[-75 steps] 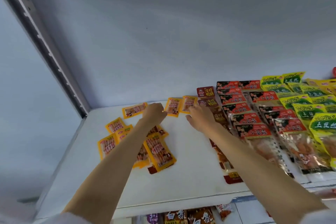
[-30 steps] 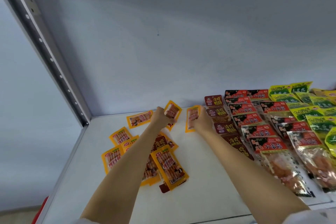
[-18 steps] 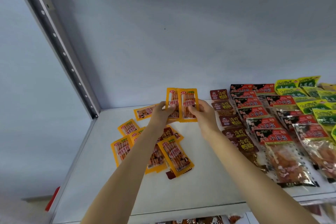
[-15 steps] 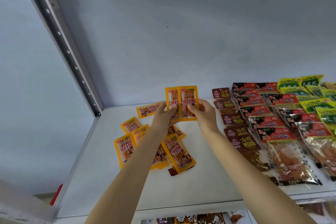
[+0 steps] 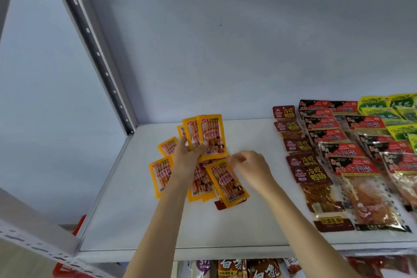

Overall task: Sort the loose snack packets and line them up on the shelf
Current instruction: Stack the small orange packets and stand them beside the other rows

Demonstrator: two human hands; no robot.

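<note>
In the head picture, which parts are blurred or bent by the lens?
Head view: the right hand is motion-blurred, fingers smeared; the left hand and its orange packets are sharper. The wide lens slants the shelf post. Light is soft, with no glare on the shelf.

Printed on the dark red packets (image 5: 286,111) in the row: 冷吃鸭肠. On the red-and-black packets (image 5: 353,167): 小面筋. On the green-yellow packets (image 5: 372,100) far right: "TuDouSi". Print on the orange packets (image 5: 211,134) too small to read.
</note>
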